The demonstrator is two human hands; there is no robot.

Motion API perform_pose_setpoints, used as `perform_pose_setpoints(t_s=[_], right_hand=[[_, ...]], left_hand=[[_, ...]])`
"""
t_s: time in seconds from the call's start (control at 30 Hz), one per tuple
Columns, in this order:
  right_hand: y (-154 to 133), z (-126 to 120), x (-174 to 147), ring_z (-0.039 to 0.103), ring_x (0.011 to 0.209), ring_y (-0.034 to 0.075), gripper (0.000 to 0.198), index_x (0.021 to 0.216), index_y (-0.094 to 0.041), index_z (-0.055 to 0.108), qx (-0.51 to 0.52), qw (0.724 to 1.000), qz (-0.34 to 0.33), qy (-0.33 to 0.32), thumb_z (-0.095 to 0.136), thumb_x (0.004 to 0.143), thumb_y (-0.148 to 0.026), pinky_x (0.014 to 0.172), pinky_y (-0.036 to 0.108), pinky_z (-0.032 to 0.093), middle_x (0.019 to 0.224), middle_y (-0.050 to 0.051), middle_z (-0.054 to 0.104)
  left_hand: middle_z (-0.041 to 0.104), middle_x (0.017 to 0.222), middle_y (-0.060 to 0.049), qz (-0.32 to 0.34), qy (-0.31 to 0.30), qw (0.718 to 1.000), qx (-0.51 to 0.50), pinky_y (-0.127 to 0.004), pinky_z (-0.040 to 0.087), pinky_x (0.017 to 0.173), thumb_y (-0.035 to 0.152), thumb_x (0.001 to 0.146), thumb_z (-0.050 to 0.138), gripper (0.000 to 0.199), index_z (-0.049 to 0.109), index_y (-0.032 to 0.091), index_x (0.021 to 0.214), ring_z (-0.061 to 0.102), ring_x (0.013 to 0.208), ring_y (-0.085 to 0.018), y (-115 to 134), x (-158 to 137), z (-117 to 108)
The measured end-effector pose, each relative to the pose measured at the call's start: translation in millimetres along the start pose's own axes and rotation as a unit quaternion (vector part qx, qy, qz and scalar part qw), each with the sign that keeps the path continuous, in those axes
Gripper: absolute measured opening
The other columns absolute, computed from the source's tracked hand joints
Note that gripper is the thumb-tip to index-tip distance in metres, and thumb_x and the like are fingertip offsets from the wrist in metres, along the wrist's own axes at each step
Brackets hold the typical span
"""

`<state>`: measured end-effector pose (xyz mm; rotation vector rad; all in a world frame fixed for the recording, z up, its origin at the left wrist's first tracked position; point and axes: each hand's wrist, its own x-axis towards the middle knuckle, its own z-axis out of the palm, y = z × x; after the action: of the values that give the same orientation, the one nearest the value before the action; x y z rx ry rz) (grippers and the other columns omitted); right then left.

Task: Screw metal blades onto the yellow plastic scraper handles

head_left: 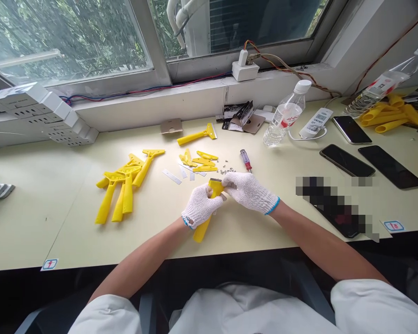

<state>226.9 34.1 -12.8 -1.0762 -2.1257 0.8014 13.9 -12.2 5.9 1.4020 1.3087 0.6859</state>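
Note:
In white knit gloves, both my hands meet at a yellow scraper [202, 230], whose handle points down toward the table's front edge. My left hand [202, 206] is wrapped round it just below the head. The fingers of my right hand [245, 189] pinch at the right side of the head; any small part between them is hidden. Beyond my hands lie loose yellow scraper head pieces [205, 162], thin metal blades [172, 176] and tiny screws [227, 171]. A screwdriver [245, 160] with a red and clear handle rests just past my right hand.
Several yellow scraper handles [127, 190] are piled at left. One scraper [197, 134] lies farther back near an opened black box [242, 116]. At right stand a water bottle [287, 113], a power strip [316, 122] and several phones [347, 160]. White boxes [43, 111] are stacked by the window.

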Motion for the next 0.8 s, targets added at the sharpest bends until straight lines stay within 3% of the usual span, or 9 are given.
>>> perform_pose_setpoints(t_s=[0.33, 0.6, 0.8], right_hand=[[-4.2, -3.3, 2.2, 0.076, 0.089, 0.018, 0.007, 0.098, -0.018, 0.072, 0.093, 0.993, 0.076, -0.008, 0.074, 0.092, -0.016, 0.087, 0.032, 0.063, 0.097, 0.004, 0.078], [1.3, -3.5, 2.6, 0.073, 0.084, 0.017, 0.006, 0.095, -0.018, 0.074, 0.023, 1.000, -0.016, 0.012, 0.072, 0.094, -0.013, 0.082, 0.031, 0.061, 0.093, 0.004, 0.077], [-3.2, -4.8, 2.4, 0.070, 0.078, 0.015, 0.004, 0.092, -0.017, 0.074, 0.029, 0.999, -0.009, 0.011, 0.074, 0.093, -0.013, 0.079, 0.029, 0.059, 0.089, 0.003, 0.076]], left_hand=[[0.062, 0.058, 0.004, 0.002, -0.018, 1.000, -0.019, -0.027, 0.044, 0.057, 0.031, 0.085, 0.072, 0.016, 0.074, 0.017, 0.093, 0.055, 0.050, -0.013, -2.2, 1.7, -3.0], [0.062, 0.055, 0.003, 0.007, -0.028, 1.000, -0.009, -0.027, 0.044, 0.058, 0.031, 0.087, 0.069, 0.018, 0.078, 0.016, 0.091, 0.054, 0.050, -0.013, -5.8, 1.8, -4.7], [0.062, 0.053, 0.001, 0.002, -0.033, 0.999, 0.021, -0.028, 0.045, 0.058, 0.037, 0.090, 0.071, 0.024, 0.076, 0.016, 0.082, 0.054, 0.050, -0.014, -3.9, 1.7, -5.5]])
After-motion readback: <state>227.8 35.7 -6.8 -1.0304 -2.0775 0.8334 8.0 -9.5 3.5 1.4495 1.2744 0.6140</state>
